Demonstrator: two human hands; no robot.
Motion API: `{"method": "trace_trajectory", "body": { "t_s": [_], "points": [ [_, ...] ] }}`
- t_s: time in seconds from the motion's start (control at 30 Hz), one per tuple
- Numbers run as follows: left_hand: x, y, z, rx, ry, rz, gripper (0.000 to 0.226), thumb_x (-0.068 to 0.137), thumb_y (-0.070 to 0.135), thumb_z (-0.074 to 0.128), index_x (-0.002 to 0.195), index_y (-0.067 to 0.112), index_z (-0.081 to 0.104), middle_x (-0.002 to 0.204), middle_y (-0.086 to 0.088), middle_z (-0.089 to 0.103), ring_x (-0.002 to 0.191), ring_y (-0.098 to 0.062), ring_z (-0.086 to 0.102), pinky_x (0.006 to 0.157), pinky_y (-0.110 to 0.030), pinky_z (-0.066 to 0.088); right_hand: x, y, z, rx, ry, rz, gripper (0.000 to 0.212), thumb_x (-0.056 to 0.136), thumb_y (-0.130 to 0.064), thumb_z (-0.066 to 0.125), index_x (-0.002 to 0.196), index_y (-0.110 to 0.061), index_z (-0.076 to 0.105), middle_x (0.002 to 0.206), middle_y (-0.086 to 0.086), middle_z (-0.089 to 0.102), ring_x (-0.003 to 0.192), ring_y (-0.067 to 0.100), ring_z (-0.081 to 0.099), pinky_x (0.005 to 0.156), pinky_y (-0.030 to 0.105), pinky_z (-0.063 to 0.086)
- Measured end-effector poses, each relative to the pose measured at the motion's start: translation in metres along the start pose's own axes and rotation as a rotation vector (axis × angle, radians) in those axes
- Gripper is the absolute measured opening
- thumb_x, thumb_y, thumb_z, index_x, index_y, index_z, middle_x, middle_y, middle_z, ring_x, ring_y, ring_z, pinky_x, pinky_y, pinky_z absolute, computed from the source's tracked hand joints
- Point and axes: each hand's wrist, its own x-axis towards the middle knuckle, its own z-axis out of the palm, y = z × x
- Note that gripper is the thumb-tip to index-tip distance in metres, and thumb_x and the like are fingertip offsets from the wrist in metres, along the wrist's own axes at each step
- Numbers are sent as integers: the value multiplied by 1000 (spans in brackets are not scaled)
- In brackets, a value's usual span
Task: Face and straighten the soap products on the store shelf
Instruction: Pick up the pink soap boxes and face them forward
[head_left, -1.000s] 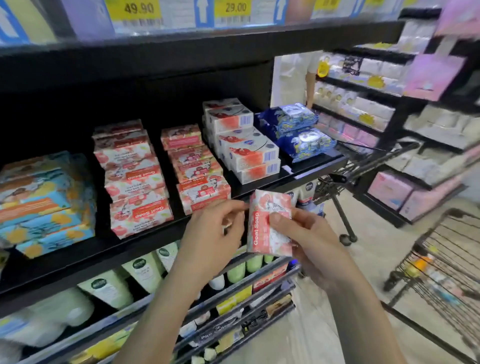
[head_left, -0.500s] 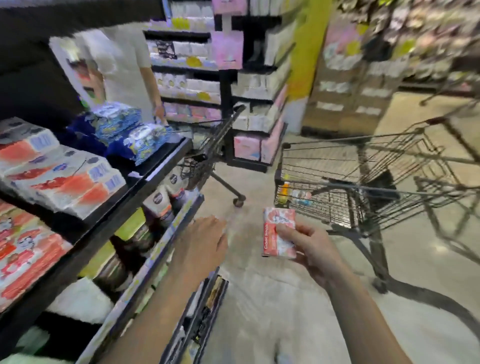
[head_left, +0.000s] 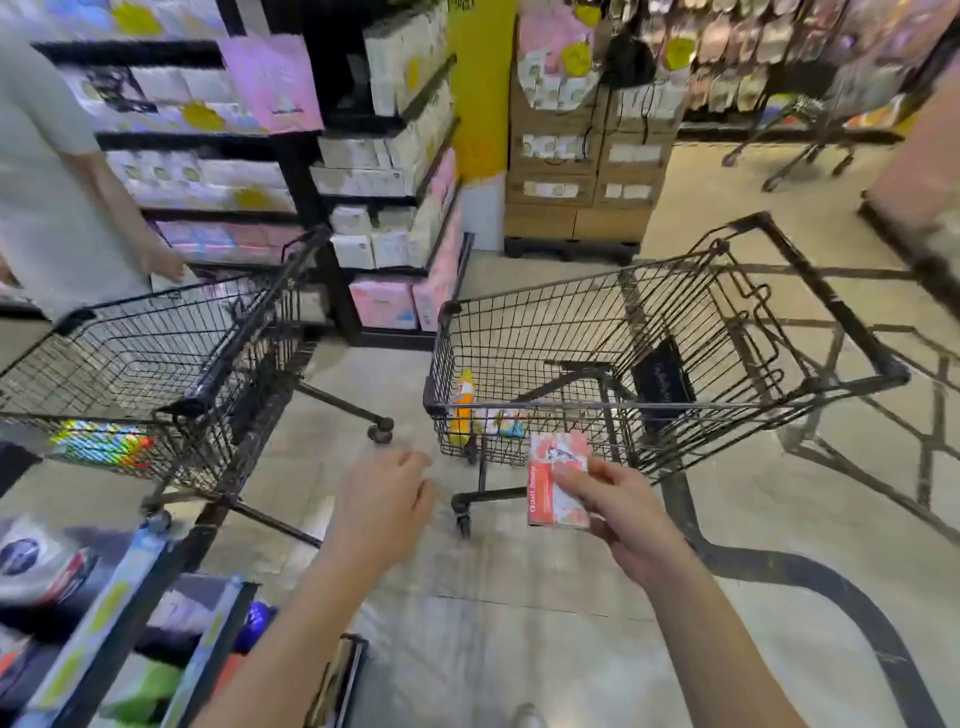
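1. Against the earlier frames: the view has swung away from the soap shelf, whose stacked boxes are now out of sight. The soap box (head_left: 558, 480) was held by both hands a second ago and is now in the right hand (head_left: 618, 512) alone.
2. Right grip: thumb over the box front, the other fingers curled behind its right edge. The box sticks out left of and above the hand.
3. Left hand (head_left: 382, 501): palm down, fingers loosely curled, holds nothing. It is well left of the box and not touching it.
4. Box is upright and in the air over the floor (head_left: 519, 623), just in front of the near end of the wire cart (head_left: 545, 332).
5. Box look: small carton, pink-red and white, with a red strip down the left side reading "Goat Soap" sideways and a dark drawing near the top. Finer print is blurred.
6. Inside the cart: an orange bottle (head_left: 462, 410) at the near left corner, with a small pale pack beside it.
7. A second cart (head_left: 156, 353) stands to the left, with another person (head_left: 47, 208) behind it.
8. A lower shelf edge (head_left: 104, 613) shows bottom left, blurred.
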Motion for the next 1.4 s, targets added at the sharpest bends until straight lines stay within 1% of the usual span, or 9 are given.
{"method": "trace_trajectory", "body": {
  "t_s": [0.23, 0.33, 0.5, 0.8, 0.9, 1.1, 1.2, 1.3, 1.4],
  "points": [
    [96, -11, 33, 15, -24, -37, 39, 85, 34, 41, 89, 10, 72, 79, -8, 66, 66, -34, 64, 57, -43, 56, 109, -28, -13, -1, 2, 64, 53, 80, -17, 85, 124, 1, 62, 120, 26, 70, 86, 21, 74, 61, 29, 59],
    [142, -31, 50, -6, -39, -79, 36, 85, 33, 42, 83, 10, 70, 76, -7, 64, 61, -33, 63, 55, -41, 55, 159, -34, -6, -1, 0, 78, 69, 65, -24, 90, 122, 2, 63, 119, 28, 69, 89, 27, 72, 70, 34, 60],
    [226, -84, 97, -15, -139, -144, 42, 88, 43, 37, 92, 16, 69, 80, -5, 64, 70, -33, 64, 62, -42, 55, 246, -43, 7, 3, 41, 138, 89, 51, -33, 98, 124, 4, 61, 115, 27, 71, 94, 30, 70, 81, 38, 55],
    [356, -125, 156, -182, -243, -387, 26, 93, 31, 65, 109, 10, 64, 100, -12, 66, 93, -34, 64, 73, -40, 48, 388, -50, 7, -90, 147, 285, 72, 60, -35, 93, 119, -4, 66, 111, 18, 75, 100, 33, 74, 91, 46, 58],
    [388, -147, 192, -229, -304, -454, 43, 91, 40, 60, 120, 9, 61, 103, -16, 66, 100, -36, 62, 92, -48, 52, 436, -44, -2, -107, 198, 340, 57, 71, -23, 89, 119, -3, 66, 106, 14, 76, 88, 27, 74, 72, 32, 57],
    [422, -161, 244, -341, -377, -677, 47, 98, 44, 62, 131, 13, 50, 104, -2, 68, 87, -23, 63, 79, -39, 53, 517, -16, -21, -155, 156, 566, 31, 88, -12, 77, 116, -9, 63, 107, 9, 77, 87, 22, 77, 57, 22, 58],
    [433, -163, 260, -377, -321, -737, 36, 98, 40, 66, 122, 15, 57, 95, 6, 64, 83, -17, 60, 78, -34, 49, 549, 7, -32, -175, 192, 626, 30, 88, -10, 76, 116, -7, 64, 107, 9, 77, 91, 24, 76, 63, 26, 61],
    [437, -173, 272, -312, -265, -767, 25, 96, 38, 68, 97, 14, 63, 79, 3, 61, 75, -24, 62, 68, -31, 42, 574, 34, -36, -177, 215, 692, 34, 86, -11, 78, 117, -6, 65, 104, 10, 78, 93, 27, 76, 85, 41, 61],
    [438, -183, 284, -307, -248, -803, 30, 95, 42, 68, 91, 13, 68, 78, 1, 67, 74, -24, 65, 65, -35, 48, 594, 56, -37, -170, 248, 755, 33, 87, -4, 76, 117, -1, 64, 103, 12, 75, 84, 21, 72, 66, 32, 56]
  ]
}}
